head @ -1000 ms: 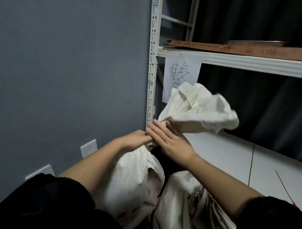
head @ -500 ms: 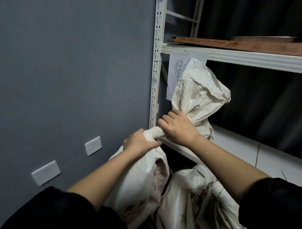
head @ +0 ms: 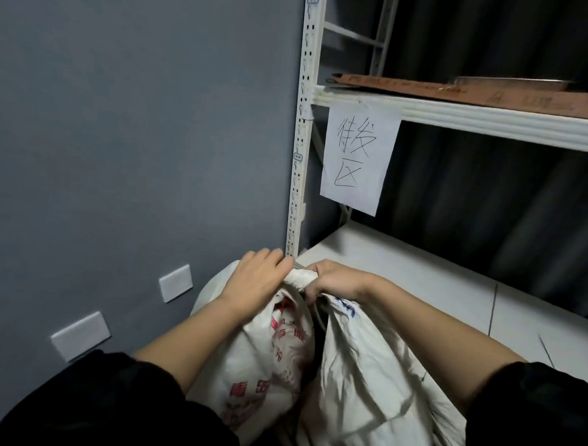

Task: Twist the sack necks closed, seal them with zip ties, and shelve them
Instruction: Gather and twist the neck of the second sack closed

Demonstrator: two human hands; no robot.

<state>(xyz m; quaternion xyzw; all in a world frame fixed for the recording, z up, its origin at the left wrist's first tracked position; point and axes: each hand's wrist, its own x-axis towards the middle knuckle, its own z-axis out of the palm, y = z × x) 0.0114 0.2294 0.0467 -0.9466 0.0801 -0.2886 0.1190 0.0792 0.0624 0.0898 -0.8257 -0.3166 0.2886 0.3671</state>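
A white woven sack with red print stands low in the middle, in front of the shelf rack. Its neck is bunched into a tight twist. My left hand grips the neck from the left, and my right hand grips it from the right; the two almost touch. A second white sack with blue print leans against the first on its right, partly under my right forearm. No zip tie shows in or near my hands.
A white metal rack upright rises just behind my hands. The lower shelf board is pale; thin strips lie on it at right. A handwritten paper sign hangs from the upper shelf, which carries flat cardboard. Grey wall at left.
The loose sack top that stood up in front of the sign has been pulled down and twisted tight. Both hands have dropped and closed in on the neck.
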